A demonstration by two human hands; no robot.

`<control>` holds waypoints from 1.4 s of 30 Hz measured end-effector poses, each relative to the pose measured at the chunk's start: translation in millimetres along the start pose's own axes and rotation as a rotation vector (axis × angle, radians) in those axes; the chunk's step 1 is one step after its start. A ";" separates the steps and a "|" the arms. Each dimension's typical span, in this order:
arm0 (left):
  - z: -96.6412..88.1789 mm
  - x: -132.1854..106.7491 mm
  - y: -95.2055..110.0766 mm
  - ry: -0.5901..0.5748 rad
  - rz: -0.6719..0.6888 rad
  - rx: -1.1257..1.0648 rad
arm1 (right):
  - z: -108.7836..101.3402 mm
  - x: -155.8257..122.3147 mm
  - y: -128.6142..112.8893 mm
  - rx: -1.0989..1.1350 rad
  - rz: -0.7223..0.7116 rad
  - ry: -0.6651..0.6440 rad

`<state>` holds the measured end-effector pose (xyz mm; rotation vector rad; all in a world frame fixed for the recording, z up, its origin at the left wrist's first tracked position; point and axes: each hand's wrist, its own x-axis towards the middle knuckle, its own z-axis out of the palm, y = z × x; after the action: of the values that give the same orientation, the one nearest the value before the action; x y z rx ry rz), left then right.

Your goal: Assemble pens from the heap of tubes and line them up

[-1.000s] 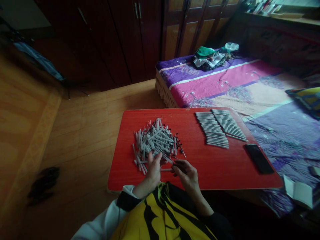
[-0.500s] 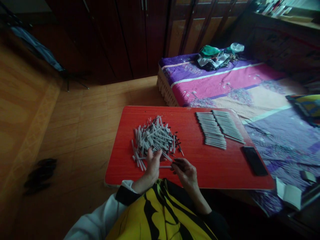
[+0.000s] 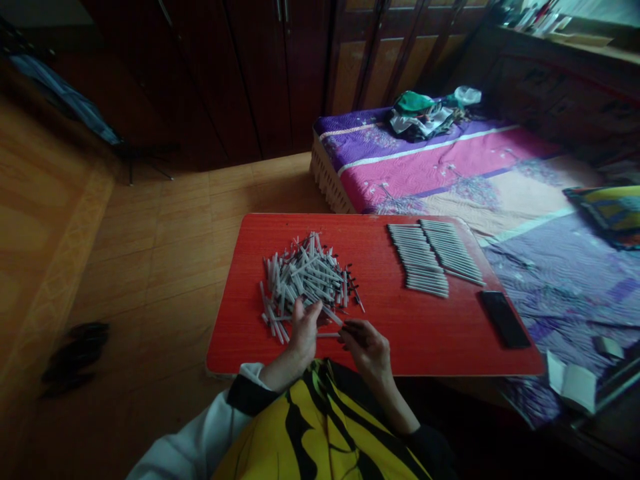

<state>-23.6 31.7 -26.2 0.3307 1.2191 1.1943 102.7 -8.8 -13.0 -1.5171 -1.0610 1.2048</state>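
Note:
Just in front of the pile, a slim whitish pen barrel (image 3: 332,316) slants between my two hands. My left hand (image 3: 303,328) is closed around its upper left end, thumb raised. The fingers of my right hand (image 3: 370,345) pinch its lower right end, and the tip is hidden there. Below it, another white tube (image 3: 328,335) lies level between the hands; I cannot tell whether it is held or resting on the table. A heap of loose white barrels and small black pen parts (image 3: 310,270) lies beyond my left hand.
Two neat columns of pens (image 3: 423,260) lie on the right of the red table (image 3: 370,267). A black phone (image 3: 504,320) rests near its right edge. Beyond stands a bed (image 3: 400,160) with a clothes pile (image 3: 420,123). Dark footwear (image 3: 75,357) is on the floor at left.
The whole view has shifted slightly, with things appearing a little further left. Both hands keep nearly the same pose around the pen barrel; the pile and columns look unchanged.

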 end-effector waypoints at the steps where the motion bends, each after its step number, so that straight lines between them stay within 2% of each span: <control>1: 0.4 -0.4 0.7 -0.002 -0.001 0.001 | 0.6 -0.5 -0.2 0.048 0.025 0.005; 7: 2.9 -2.1 3.7 -0.007 0.007 0.020 | 2.7 0.8 -0.4 0.447 0.210 -0.026; 12: 5.1 -3.4 6.9 -0.016 0.019 0.018 | 2.6 2.6 2.7 0.787 0.429 -0.084; 19: 8.8 -7.6 13.3 -0.020 0.052 0.026 | 0.9 1.4 10.5 1.002 0.502 -0.166; 26: 10.1 -8.7 14.0 -0.017 0.070 0.055 | 0.0 2.5 18.1 1.046 0.515 -0.199; 33: 10.6 -9.8 14.4 -0.007 0.076 0.031 | 2.4 0.6 12.4 0.981 0.512 -0.160; 37: 9.0 -6.5 9.2 0.004 0.013 -0.038 | 5.1 4.4 13.5 0.908 0.506 -0.087; 42: 4.0 1.2 1.6 0.031 -0.090 -0.130 | 0.2 13.5 26.6 0.895 0.478 -0.016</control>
<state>-21.3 34.9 -24.1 0.1589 1.1649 1.1976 107.0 -1.7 -41.7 -1.0405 -0.0699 1.7045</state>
